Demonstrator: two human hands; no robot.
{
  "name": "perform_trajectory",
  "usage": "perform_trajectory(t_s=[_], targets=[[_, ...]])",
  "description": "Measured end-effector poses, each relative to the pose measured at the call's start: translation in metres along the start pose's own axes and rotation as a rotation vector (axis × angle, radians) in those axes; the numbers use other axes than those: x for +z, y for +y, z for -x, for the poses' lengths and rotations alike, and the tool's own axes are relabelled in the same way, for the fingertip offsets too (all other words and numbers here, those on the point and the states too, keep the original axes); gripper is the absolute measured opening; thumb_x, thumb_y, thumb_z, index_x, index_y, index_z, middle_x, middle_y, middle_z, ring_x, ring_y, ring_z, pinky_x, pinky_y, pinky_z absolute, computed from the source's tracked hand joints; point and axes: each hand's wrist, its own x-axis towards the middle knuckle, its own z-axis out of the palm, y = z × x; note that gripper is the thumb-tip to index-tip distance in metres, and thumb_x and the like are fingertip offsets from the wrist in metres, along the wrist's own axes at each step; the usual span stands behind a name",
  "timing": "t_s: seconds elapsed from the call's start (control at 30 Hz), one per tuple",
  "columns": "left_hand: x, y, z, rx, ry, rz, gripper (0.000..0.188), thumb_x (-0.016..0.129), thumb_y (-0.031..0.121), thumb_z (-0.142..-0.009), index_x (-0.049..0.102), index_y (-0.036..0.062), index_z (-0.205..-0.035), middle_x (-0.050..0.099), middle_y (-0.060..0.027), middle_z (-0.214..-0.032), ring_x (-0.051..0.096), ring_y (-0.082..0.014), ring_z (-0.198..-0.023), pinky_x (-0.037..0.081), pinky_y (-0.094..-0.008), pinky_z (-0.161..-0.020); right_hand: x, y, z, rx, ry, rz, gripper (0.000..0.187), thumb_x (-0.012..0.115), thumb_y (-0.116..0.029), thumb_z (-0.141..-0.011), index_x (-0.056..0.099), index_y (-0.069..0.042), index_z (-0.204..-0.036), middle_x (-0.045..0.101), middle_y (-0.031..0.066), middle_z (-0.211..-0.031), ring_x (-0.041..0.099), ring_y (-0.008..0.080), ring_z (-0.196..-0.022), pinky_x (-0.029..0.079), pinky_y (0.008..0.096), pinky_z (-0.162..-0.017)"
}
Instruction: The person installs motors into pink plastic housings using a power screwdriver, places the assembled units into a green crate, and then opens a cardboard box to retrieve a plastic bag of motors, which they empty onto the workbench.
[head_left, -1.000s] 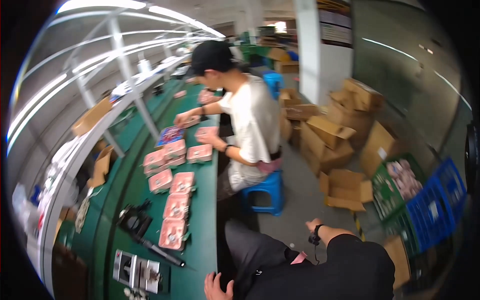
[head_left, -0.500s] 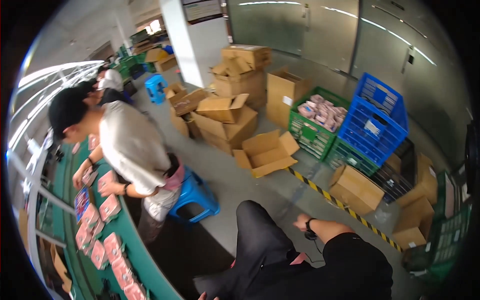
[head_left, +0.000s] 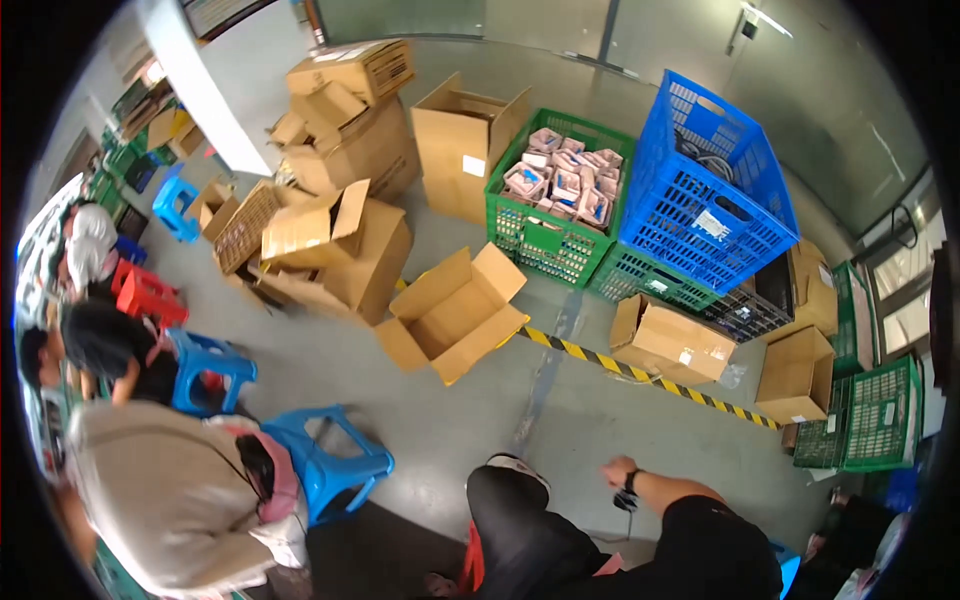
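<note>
My right hand (head_left: 618, 472) hangs out over the floor beside my right knee, its fingers curled in, and I see nothing held. A black band (head_left: 630, 482) circles that wrist, with a dark cable (head_left: 622, 521) dangling under it. Only a small, dim piece of my left hand (head_left: 440, 585) shows at the lower edge, next to something red (head_left: 473, 560); its fingers cannot be made out. My dark-trousered leg (head_left: 515, 520) stretches forward. Ahead lies an open cardboard box (head_left: 455, 315) with its flaps spread, apart from both hands.
A green crate (head_left: 545, 245) full of pink packs stands far ahead, beside a blue crate (head_left: 690, 215) stacked on others. Cartons (head_left: 345, 150) pile up left of it. Striped tape (head_left: 620, 368) crosses the floor. A co-worker (head_left: 170, 490) and a blue stool (head_left: 325, 460) are at left.
My view has swung right, away from the green bench with its pink packs, which has mostly left the picture. My right hand stays beside my knee, still curled.
</note>
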Motion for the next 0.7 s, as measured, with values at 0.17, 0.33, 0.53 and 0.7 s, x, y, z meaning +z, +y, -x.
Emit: perform_trajectory(t_s=[0.17, 0.33, 0.53, 0.7], targets=[[-0.053, 0.019, -0.058, 0.167, -0.038, 0.309, 0.037, 0.063, 0.036, -0.087, 0.067, 0.0063, -0.108, 0.070, -0.0167, -0.089, 0.067, -0.0304, -0.080, 0.052, -0.0390, -0.071, 0.011, 0.073, 0.134, 0.368, -0.146, -0.389, 0.045, 0.058, -0.038, -0.088, 0.064, -0.006, -0.057, 0.063, 0.0065, -0.056, 0.061, 0.0183, -0.048, 0.050, 0.0318, -0.050], [-0.116, 0.078, -0.091, -0.072, -0.334, 0.537, 0.027, 0.061, 0.030, -0.088, 0.068, 0.0053, -0.097, 0.069, -0.0103, -0.080, 0.066, -0.0243, -0.075, 0.052, -0.0363, -0.063, -0.063, 0.050, 0.209, 0.547, -0.051, -0.830, 0.035, 0.062, -0.030, -0.085, 0.064, -0.003, -0.062, 0.066, 0.0089, -0.063, 0.062, 0.0189, -0.050, 0.052, 0.0326, -0.053], [-0.156, 0.196, -0.117, -0.044, -0.306, 0.529, 0.027, 0.061, 0.029, -0.087, 0.066, 0.0039, -0.093, 0.067, -0.0115, -0.076, 0.064, -0.0284, -0.068, 0.052, -0.0398, -0.059, -0.210, -0.002, 0.191, 0.275, 0.202, -0.836, 0.025, 0.062, -0.022, -0.082, 0.061, -0.001, -0.069, 0.062, 0.0099, -0.060, 0.062, 0.0188, -0.049, 0.052, 0.0309, -0.046], [-0.116, 0.187, -0.167, 0.477, -0.293, 0.075, 0.034, 0.058, 0.036, -0.089, 0.058, 0.0090, -0.110, 0.059, -0.0137, -0.098, 0.058, -0.0276, -0.085, 0.047, -0.0404, -0.073, -0.305, -0.067, 0.152, 0.243, 0.385, -0.941, 0.026, 0.062, -0.024, -0.082, 0.061, 0.000, -0.070, 0.062, 0.0090, -0.061, 0.063, 0.0179, -0.051, 0.052, 0.0299, -0.047]])
